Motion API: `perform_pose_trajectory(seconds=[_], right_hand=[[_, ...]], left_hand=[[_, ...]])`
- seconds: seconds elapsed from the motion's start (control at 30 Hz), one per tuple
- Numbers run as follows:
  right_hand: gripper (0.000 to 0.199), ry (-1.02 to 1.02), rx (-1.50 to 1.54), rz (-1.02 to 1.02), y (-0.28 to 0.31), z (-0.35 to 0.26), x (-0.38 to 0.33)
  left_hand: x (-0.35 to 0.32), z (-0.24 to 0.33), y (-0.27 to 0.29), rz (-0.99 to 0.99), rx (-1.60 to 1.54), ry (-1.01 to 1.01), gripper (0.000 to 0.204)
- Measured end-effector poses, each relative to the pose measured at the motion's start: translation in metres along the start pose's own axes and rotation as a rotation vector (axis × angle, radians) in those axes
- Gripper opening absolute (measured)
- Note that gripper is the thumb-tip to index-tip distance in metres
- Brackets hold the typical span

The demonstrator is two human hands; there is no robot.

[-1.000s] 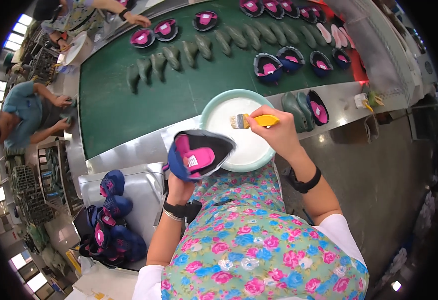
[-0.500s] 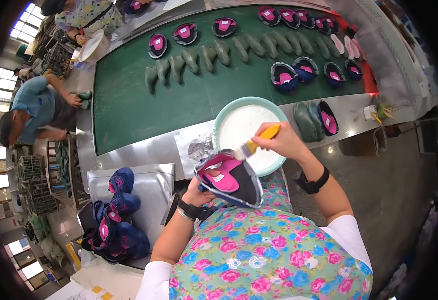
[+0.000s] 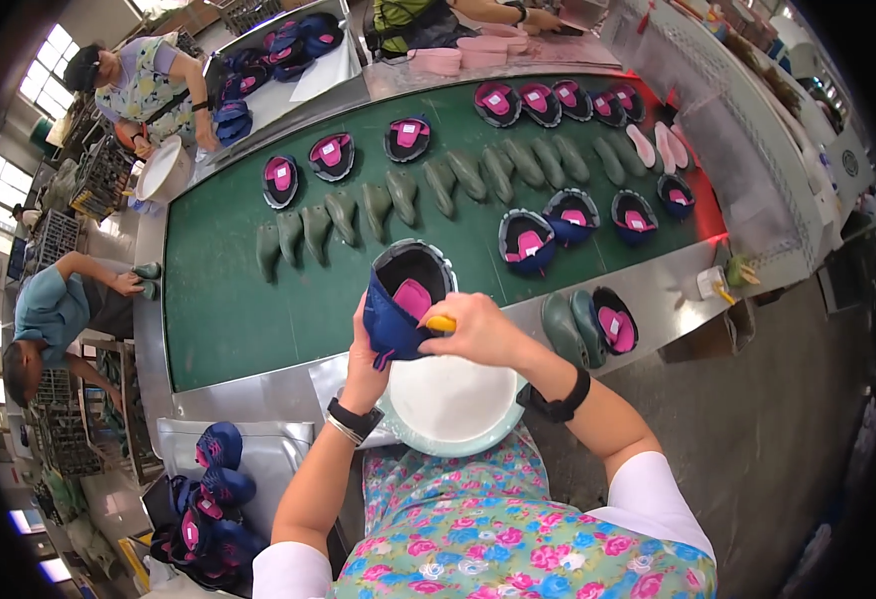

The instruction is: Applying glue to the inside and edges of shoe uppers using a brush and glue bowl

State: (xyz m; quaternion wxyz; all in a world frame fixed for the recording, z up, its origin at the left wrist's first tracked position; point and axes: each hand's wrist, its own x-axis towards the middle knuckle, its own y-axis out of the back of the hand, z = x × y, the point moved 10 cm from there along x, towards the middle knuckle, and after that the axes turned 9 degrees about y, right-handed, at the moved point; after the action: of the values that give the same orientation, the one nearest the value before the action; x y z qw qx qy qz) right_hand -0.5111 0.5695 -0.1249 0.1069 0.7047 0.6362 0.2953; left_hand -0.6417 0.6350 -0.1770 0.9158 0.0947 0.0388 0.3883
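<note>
My left hand (image 3: 362, 359) is closed on the side of a navy shoe upper (image 3: 390, 317), which stands tilted with its open underside showing black lining and a pink piece. In my right hand (image 3: 478, 334) is a brush (image 3: 442, 323), gripped by its yellow handle. The brush's bristles are hidden behind the upper's edge and my fingers. Both hands are above the far rim of a pale green basin (image 3: 410, 436) holding a white substance. Green shoe lasts (image 3: 563, 329) and another upper (image 3: 616, 321) lie to the right of my right hand.
A green work surface (image 3: 228, 334) carries rows of lasts (image 3: 376, 210) and uppers (image 3: 526, 242). More navy uppers (image 3: 223, 484) are heaped at the left beside a silver-grey sheet (image 3: 283, 439). A white pot (image 3: 710, 284) stands right. Co-workers (image 3: 43, 299) are at the left and far side.
Both hands and the upper have moved away from me, over the basin's far side. The upper has turned more upright, and the brush has gone in at its edge. The view has shifted.
</note>
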Motion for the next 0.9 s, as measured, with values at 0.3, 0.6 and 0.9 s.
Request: perform_pose_trajectory(seconds=[0.3, 0.6, 0.9], right_hand=[[0.029, -0.321, -0.620, -0.270, 0.001, 0.248, 0.029], [0.015, -0.080, -0.655, -0.047, -0.009, 0.131, 0.054], [0.013, -0.005, -0.621, -0.124, -0.131, -0.049, 0.074]], left_hand=[[-0.166, -0.134, 0.196, 0.555, -0.019, 0.706, 0.067], [-0.454, -0.212, 0.360, 1.079, 0.393, 1.251, 0.048], [-0.408, -0.248, 0.526, 0.780, 1.435, 1.142, 0.075]])
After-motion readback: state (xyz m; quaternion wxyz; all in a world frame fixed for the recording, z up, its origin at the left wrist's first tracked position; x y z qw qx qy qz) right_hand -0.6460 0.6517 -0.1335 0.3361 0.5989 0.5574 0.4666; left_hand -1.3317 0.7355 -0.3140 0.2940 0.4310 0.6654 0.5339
